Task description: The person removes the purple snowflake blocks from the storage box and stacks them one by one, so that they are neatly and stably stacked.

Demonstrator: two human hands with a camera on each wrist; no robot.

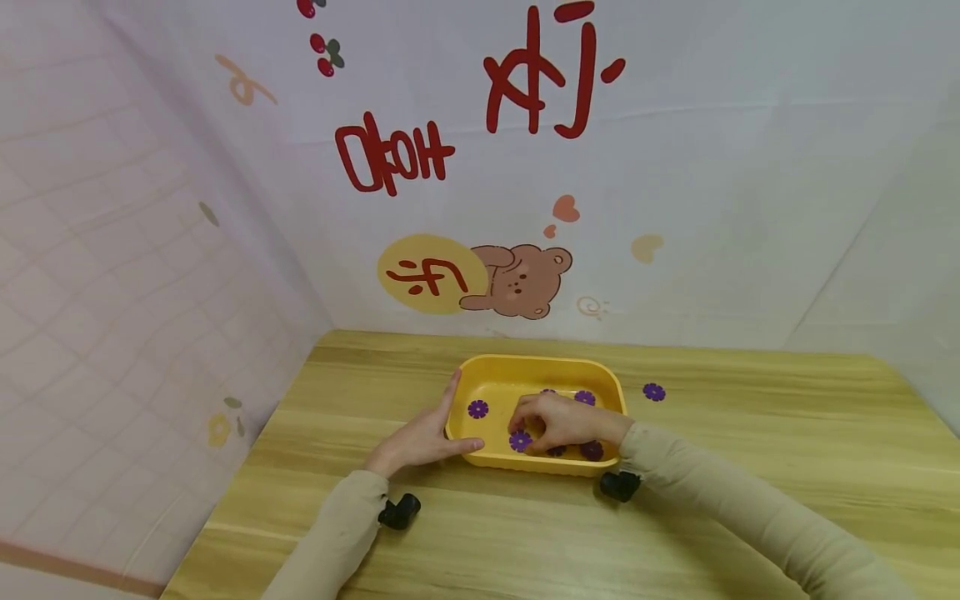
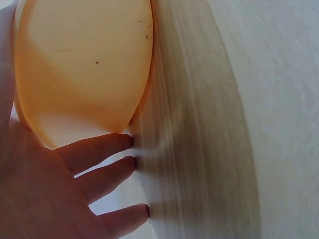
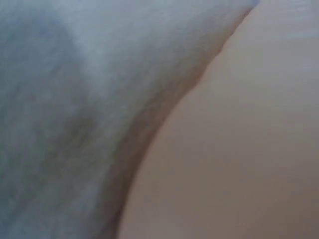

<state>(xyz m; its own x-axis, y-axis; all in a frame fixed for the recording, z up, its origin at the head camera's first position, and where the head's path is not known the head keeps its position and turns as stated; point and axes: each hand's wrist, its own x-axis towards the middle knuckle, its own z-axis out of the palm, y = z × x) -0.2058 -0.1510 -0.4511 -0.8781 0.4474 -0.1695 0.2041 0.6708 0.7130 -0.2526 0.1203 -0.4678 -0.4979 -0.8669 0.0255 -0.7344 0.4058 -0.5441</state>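
Head view: Your left hand point(image 1: 420, 437) is spread at the left end of the yellow tray point(image 1: 540, 362), fingers straight along the end wall, thumb extended over the near-left corner. Your right hand point(image 1: 558, 419) is inside the tray, fingers curled, holding a purple disc point(image 1: 521, 442) between thumb and fingertip near the near wall. You have the tray upright on the worktop point(image 1: 495, 533). Within it, a left disc point(image 1: 477, 409) lies clear of both hands; a far disc point(image 1: 585, 398) lies behind your right hand, with another partly hidden beside it. A near disc point(image 1: 592, 451) lies in shadow below your right wrist, and one more shows partly beneath the hand. An outer disc point(image 1: 654, 392) rests on the worktop, to the right of the tray. Each of your sleeves point(image 1: 697, 462) has a black device at the cuff. Behind stands a white backdrop point(image 1: 712, 208) printed with a bear point(image 1: 525, 283) and red lettering.

Left wrist view: Your left fingers are straight and parted, the uppermost at the lower end of the tray; the tray's surface bears small dark specks. Wood grain runs alongside.

Right wrist view: Blurred sleeve fabric and skin fill it; you cannot tell the hand's state from here.
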